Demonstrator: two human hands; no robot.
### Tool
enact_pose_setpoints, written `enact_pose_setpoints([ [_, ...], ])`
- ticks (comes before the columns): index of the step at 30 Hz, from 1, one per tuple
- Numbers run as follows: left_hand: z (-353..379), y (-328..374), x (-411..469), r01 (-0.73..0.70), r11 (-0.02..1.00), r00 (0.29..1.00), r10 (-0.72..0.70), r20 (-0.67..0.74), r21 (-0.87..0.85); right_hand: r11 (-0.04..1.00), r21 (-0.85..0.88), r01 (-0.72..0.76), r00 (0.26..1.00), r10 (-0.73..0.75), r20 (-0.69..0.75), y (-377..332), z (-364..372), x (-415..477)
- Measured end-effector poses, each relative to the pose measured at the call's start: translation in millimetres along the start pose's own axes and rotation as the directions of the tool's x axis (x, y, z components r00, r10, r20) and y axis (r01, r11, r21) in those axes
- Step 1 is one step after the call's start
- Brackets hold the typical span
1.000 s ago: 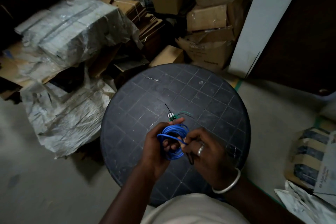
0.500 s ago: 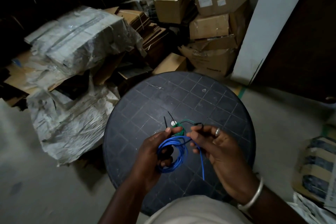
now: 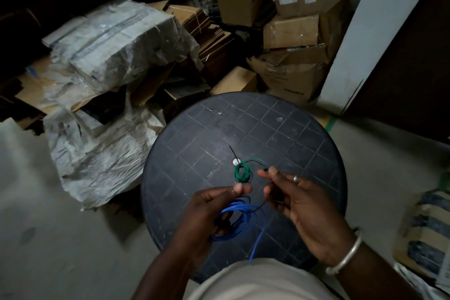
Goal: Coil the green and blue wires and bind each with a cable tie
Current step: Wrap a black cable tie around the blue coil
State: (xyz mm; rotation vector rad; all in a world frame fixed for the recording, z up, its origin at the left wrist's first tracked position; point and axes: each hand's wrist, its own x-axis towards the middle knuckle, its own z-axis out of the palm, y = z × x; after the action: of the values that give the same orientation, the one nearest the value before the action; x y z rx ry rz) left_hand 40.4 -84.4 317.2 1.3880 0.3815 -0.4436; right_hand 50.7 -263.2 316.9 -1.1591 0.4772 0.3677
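A small green wire coil (image 3: 242, 172) lies near the middle of the round black table (image 3: 272, 126). A black cable tie tail (image 3: 232, 151) sticks up from it, and a short green end trails to the right. My left hand (image 3: 209, 212) grips the loose blue wire coil (image 3: 236, 220) just above the table's near edge. One blue end (image 3: 257, 243) hangs down toward me. My right hand (image 3: 299, 202) is to the right of the blue coil and pinches a thin black cable tie (image 3: 264, 203) that runs to the coil.
A thin metal pin (image 3: 214, 111) lies on the table's far left. Behind the table are stacked cardboard boxes (image 3: 289, 31), plastic-wrapped bundles (image 3: 114, 41) and crumpled sheeting (image 3: 97, 151). A white pillar (image 3: 365, 39) stands at the right, and a striped sack (image 3: 423, 229) lies on the floor.
Both hands have come toward me and apart, uncovering the green coil on the table. The blue coil has loosened and one end now hangs free.
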Motion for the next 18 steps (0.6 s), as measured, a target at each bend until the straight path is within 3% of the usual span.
enact_pose_setpoints([
  [9,-3,-3,-2,0.037,0.999,0.999,-0.037,0.024,-0.002,0.994,-0.051,0.093,0.995,-0.091,0.049,-11,-3,-1],
  [18,-2,-3,0,-0.018,0.999,1.000,0.017,0.019,0.041,0.978,-0.128,0.164,0.986,-0.160,0.046,-17,4,-5],
])
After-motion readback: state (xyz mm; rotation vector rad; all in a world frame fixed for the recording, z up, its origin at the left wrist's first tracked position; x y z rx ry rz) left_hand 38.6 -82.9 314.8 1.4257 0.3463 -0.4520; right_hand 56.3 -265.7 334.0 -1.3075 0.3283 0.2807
